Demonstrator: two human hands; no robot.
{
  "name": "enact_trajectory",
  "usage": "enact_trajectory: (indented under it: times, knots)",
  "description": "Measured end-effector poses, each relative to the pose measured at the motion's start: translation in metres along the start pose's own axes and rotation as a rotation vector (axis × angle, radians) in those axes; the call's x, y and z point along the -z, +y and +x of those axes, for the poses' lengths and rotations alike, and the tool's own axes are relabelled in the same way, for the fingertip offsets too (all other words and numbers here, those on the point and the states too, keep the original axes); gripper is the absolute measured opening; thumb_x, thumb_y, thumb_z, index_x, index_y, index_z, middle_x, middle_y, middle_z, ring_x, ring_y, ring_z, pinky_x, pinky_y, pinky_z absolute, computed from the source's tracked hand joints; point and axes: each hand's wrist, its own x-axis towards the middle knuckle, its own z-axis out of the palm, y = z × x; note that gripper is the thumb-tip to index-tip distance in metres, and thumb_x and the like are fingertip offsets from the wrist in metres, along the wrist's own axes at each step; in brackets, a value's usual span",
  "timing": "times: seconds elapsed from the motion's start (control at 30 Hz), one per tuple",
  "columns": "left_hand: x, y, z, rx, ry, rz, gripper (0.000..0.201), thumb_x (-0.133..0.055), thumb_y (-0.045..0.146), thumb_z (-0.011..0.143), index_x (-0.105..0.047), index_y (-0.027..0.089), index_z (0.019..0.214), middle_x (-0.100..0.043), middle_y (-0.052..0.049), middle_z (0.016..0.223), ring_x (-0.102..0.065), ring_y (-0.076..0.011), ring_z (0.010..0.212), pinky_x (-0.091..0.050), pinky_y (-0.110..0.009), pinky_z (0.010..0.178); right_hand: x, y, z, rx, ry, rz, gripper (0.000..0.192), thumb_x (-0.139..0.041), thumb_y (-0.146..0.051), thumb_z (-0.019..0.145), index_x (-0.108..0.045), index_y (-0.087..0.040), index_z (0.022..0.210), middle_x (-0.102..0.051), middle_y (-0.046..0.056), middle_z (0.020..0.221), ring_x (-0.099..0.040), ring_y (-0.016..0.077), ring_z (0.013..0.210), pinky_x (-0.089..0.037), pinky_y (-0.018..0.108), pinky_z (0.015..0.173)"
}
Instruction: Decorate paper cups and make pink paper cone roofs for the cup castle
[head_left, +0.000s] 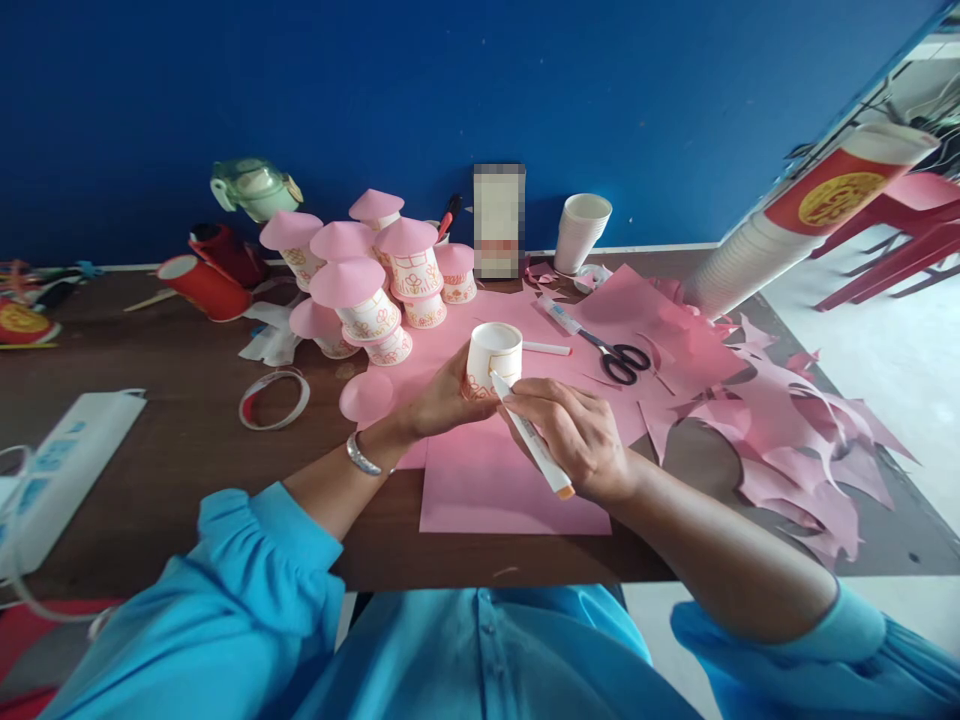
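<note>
My left hand (444,398) is wrapped round a short white paper cup (495,350), held with its round flat end up, above the pink paper sheet (517,490). Orange-red line drawings run along the cup's lower edge, and a yellowish-brown outline shows on its side. In my right hand (574,430) is a white marker (536,440) with an orange end, its tip at the cup's side. Another white marker (547,348) with a red end lies just behind the cup. Left of it stand several decorated cups with pink cone roofs (349,283).
Scissors (619,360) and pink paper scraps (787,440) lie to the right, beside a tall stack of cups (750,245). A tape roll (274,400), a red cup (202,287) and a power strip (71,480) are at left. A phone (499,220) leans on the blue wall.
</note>
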Motion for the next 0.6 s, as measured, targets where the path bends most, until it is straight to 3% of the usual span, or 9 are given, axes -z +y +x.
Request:
enact_trajectory:
  times: [0.27,0.43,0.6]
  knots:
    - [0.001,0.004,-0.001,0.042,-0.023,0.006,0.059,-0.088,0.053,0.078,-0.058,0.018,0.114,-0.064,-0.006,0.098,-0.058,-0.0189,0.089,-0.053,-0.031,0.077,0.001,0.001,-0.001,0.005,0.009,-0.014,0.015,-0.058,-0.006,0.101,-0.059,-0.013,0.114,-0.077,0.013,0.097,-0.076,0.0205,0.081,-0.064,0.031,0.067]
    - [0.000,0.007,-0.004,0.066,0.046,0.028,0.062,-0.088,0.053,0.079,-0.055,0.019,0.120,-0.064,-0.007,0.104,-0.059,-0.0190,0.090,-0.053,-0.031,0.076,0.002,0.003,-0.002,-0.019,0.030,-0.014,0.016,-0.057,-0.005,0.101,-0.059,-0.013,0.115,-0.077,0.012,0.096,-0.076,0.0196,0.082,-0.064,0.031,0.067]
    - [-0.001,0.013,-0.005,0.064,0.039,0.007,0.052,-0.086,0.052,0.081,-0.057,0.019,0.109,-0.064,-0.005,0.097,-0.059,-0.0176,0.086,-0.052,-0.030,0.075,0.004,0.005,-0.002,-0.047,0.051,-0.014,0.018,-0.061,-0.003,0.098,-0.060,-0.012,0.114,-0.077,0.013,0.096,-0.075,0.0200,0.083,-0.064,0.030,0.068]
